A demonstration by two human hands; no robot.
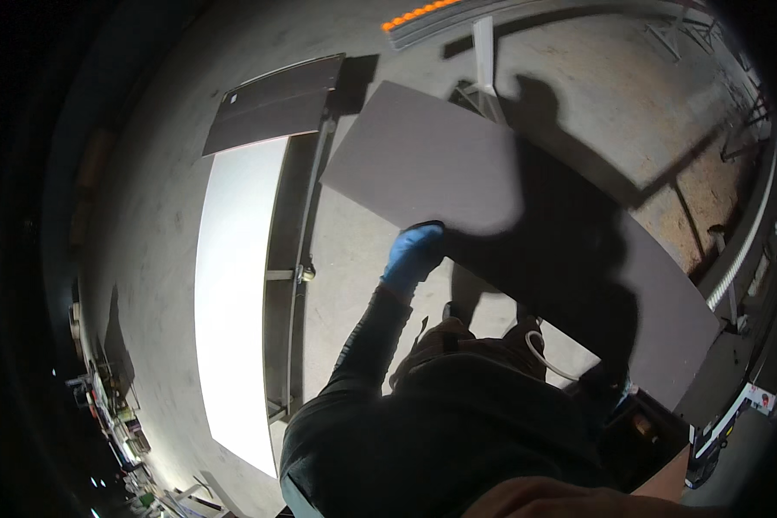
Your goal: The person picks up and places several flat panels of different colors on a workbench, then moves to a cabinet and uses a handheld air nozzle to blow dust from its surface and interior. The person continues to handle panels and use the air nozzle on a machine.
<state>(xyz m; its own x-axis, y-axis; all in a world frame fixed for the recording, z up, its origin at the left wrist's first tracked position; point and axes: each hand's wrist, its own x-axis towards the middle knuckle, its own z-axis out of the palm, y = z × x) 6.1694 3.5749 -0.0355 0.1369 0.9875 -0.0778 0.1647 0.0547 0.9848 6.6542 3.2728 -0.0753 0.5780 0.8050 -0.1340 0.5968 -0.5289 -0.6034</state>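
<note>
A long, dark grey flat panel [432, 155] lies across in front of me, running from upper left to lower right. My left hand [414, 252], in a blue glove with dark fingertips, is closed over its near edge, left of the middle. Deep shadow covers most of my right hand [626, 390]; only a bluish bit of glove shows by the near edge at the panel's right end. Its fingers cannot be made out. My shadow falls over the panel's middle.
To the left, a long white panel [237, 302] and a dark brown board [276, 104] rest on a metal trestle frame [307, 190]. A grey stand [485, 65] rises beyond the panel. At far right is a pale ribbed hose [742, 250]; clutter lines the lower left.
</note>
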